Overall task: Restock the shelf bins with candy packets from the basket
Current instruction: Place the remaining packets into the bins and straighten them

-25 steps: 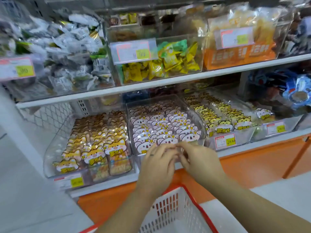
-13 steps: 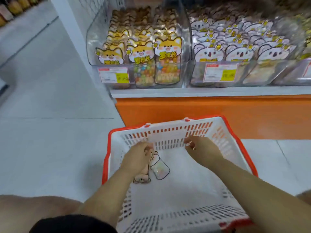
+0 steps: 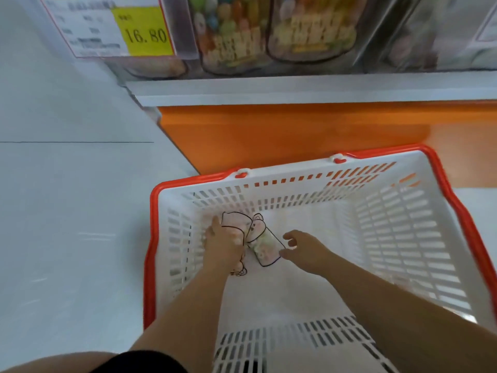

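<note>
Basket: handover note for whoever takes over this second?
Left hand: down in the basket, lying over some of the candy packets; can't tell whether it has a grip.
Right hand: open, fingers spread, at the lower end of one packet, holding nothing.
Packets: about three visible, all on the basket floor, left side.
Shelf bins: above the basket, already holding packets.
Left to do: lift these packets into a bin.
</note>
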Demonstrator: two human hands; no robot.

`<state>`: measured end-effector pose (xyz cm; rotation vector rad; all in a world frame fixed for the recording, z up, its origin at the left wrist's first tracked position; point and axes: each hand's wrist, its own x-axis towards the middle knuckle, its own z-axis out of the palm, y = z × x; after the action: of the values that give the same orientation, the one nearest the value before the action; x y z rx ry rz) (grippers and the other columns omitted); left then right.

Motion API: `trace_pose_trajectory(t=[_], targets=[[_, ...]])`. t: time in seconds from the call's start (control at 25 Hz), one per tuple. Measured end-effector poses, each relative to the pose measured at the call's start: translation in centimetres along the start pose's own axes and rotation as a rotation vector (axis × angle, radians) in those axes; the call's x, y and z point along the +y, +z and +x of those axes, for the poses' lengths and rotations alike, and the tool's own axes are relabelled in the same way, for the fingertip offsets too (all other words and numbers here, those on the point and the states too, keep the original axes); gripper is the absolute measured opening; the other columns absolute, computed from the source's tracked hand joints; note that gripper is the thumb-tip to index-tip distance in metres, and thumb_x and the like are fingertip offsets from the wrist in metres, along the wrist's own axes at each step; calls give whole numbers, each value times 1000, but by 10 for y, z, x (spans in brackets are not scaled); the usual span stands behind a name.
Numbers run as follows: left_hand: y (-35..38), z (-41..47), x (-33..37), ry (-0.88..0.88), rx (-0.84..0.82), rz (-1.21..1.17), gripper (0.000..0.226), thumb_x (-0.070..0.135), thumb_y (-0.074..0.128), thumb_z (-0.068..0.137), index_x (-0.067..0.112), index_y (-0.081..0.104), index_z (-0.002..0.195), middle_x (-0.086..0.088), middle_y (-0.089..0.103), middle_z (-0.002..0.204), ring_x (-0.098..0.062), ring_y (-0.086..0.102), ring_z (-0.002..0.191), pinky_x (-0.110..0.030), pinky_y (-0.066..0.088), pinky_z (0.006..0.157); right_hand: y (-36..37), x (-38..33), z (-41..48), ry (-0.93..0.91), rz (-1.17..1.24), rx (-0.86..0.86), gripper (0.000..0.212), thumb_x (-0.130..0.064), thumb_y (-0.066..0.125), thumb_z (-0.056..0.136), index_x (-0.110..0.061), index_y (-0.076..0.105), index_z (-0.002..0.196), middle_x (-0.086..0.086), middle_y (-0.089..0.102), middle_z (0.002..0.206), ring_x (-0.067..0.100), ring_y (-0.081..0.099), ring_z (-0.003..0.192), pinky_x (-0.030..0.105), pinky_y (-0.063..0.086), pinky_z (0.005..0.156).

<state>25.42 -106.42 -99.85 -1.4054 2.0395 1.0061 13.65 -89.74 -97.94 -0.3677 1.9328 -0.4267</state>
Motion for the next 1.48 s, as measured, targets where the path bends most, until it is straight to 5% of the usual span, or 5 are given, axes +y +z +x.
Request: trace_pose_trajectory(t=[0.32, 0.52, 0.8, 1.04, 1.48], targets=[[6, 17, -14, -81, -262, -181, 110, 34, 85, 61, 15, 24, 151, -10, 48, 136, -29, 56, 118, -41, 51, 100, 30, 9, 26, 174, 351, -43, 70, -30, 68, 93, -17, 31, 151, 14, 52, 137, 25, 58, 109, 32, 50, 89], [11, -2, -8, -109, -330, -353, 101, 39, 89, 72, 20, 29, 151, -8, 50, 126, -25, 55, 111, -41, 49, 99, 31, 21, 17, 176, 411, -30, 12, -18, 67, 92, -7, 65, 97, 9, 55, 81, 19, 51, 69, 29, 47, 64], [-30, -41, 44, 44, -342, -489, 90, 52, 89, 63, 24, 46, 137, 3, 54, 136, -20, 54, 119, -35, 46, 92, -30, 8, -36, -9, 347, 216, 25, -29, 66, 73, -14, 47, 66, 9, 40, 69, 20, 43, 65, 33, 38, 65], [-79, -112, 79, 187, -484, -765, 43, 13, 77, 87, 22, 58, 125, 4, 69, 83, -8, 61, 73, -29, 55, 72, -66, -26, -114, -205, 738, 352, 21, -9, 61, 85, -13, 62, 64, 11, 58, 78, 26, 59, 79, 47, 58, 77], [-159, -256, 145, 887, -11, -806, 43, 12, 82, 80, 33, 60, 109, 9, 71, 113, -3, 69, 98, -20, 55, 80, -148, -81, -286, -728, 1071, 381, 27, 3, 55, 79, -12, 49, 57, 19, 46, 67, 31, 44, 67, 42, 47, 67]])
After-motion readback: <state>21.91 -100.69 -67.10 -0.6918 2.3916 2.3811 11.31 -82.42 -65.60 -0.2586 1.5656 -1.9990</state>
